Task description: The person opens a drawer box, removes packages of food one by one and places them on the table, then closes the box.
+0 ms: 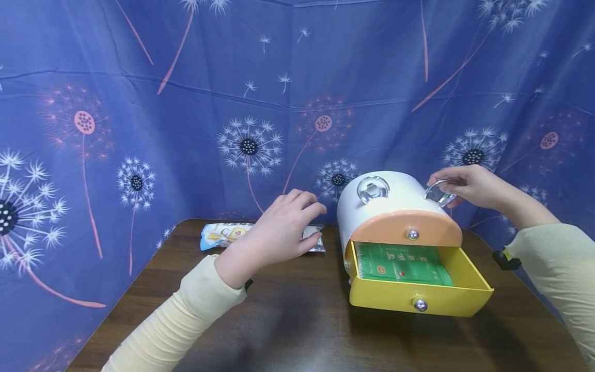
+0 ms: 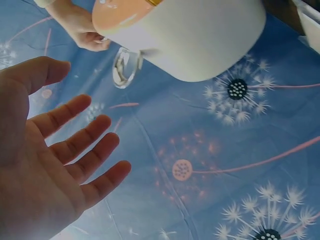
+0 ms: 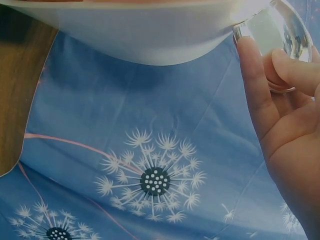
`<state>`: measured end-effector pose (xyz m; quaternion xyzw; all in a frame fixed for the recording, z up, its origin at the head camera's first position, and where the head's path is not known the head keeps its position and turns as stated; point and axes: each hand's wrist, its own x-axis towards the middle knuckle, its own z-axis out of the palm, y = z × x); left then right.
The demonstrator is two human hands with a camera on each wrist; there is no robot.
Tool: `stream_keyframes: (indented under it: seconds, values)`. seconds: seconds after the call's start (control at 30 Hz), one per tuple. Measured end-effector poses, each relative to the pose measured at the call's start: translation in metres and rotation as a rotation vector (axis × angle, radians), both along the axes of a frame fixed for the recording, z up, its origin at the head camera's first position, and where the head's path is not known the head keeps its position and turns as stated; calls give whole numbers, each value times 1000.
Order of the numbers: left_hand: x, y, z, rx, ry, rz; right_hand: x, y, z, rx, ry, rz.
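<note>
Toward the back right corner of the surface [image 1: 279,315], the white box [image 1: 403,190] has one silver disc [image 1: 438,195] pinched by the right hand [image 1: 479,187], best gripped lightly lest its jutting yellow drawer [image 1: 383,296] tip it, while the left hand [image 1: 281,225] hovers loosely spread.

The white box [image 1: 401,192] is looking like smooth, glossy plastic to me, and the yellow drawer [image 1: 381,295] is shining the same way. Its knob [image 1: 420,304] and the round ears [image 1: 373,189] are gleaming like polished metal. The green packet [image 1: 395,263] is showing slick film. The wooden tabletop [image 1: 288,330] is giving off a sheen, while the backdrop [image 1: 186,129] is hanging as creased, matt cloth and the fabric sleeves [image 1: 162,315] are looking soft.
</note>
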<state>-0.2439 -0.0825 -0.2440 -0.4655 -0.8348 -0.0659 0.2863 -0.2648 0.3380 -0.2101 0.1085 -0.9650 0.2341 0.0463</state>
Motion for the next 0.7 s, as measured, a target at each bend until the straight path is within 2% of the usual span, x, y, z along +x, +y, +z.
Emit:
stream_keyframes:
  seconds: [0.2,0.4,0.7]
  values:
    - [1,14,6,-11,24,-54,-3,1,-1,-5,-9,-7]
    - [2,29,7,-9,42,-113,-2,0,0,-9,-18,-6]
    - [3,51,8,-90,19,-131,-1,-1,0,0,-11,-9]
